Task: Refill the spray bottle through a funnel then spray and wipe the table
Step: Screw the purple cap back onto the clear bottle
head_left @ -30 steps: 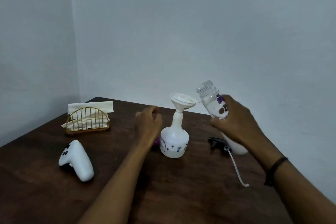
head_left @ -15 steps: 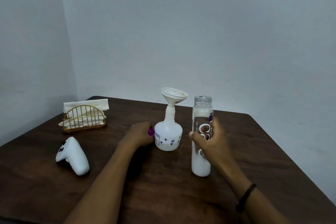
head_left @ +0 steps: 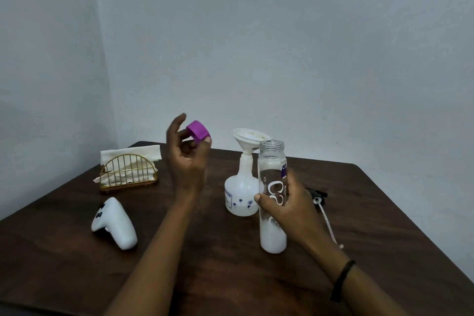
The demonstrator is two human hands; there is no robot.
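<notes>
I have only one view, from the camera on the person's head. It looks forward and a little down over the dark brown wooden table (head_left: 359,213), near enough that both forearms enter from the bottom edge, and it faces the pale grey wall corner (head_left: 102,59).

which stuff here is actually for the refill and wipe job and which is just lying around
For the job: spray bottle, funnel, refill bottle in the right hand, purple cap in the left hand, spray trigger head, napkins.

Lying about: white controller.
</notes>
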